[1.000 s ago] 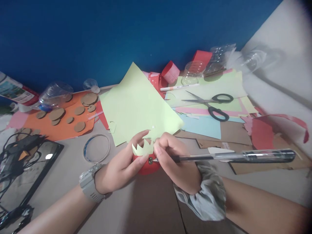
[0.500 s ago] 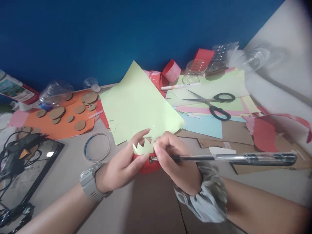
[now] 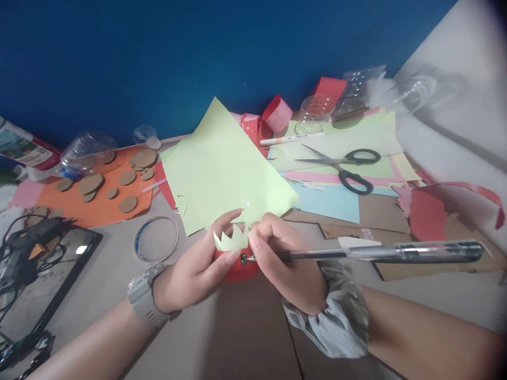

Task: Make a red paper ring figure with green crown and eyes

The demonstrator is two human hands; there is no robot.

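My left hand is closed round a small red paper piece topped by a pale green zigzag paper strip, like a little crown. A dark mark shows on the red side, close to my left thumb. In my right hand a clear-barrelled pen is gripped, lying almost level, its tip at the mark. The fingers of the right hand also rest near the green strip's right edge. Much of the red piece is hidden behind my fingers.
Behind my hands lies a large pale green sheet. Black-handled scissors rest on coloured papers to the right. A tape roll, cardboard discs on orange paper, and a dark device with cables are to the left.
The pen's far end has tipped up slightly, and the dark mark on the red piece looks fuller. The whole view has shifted a little; both hands keep their hold.
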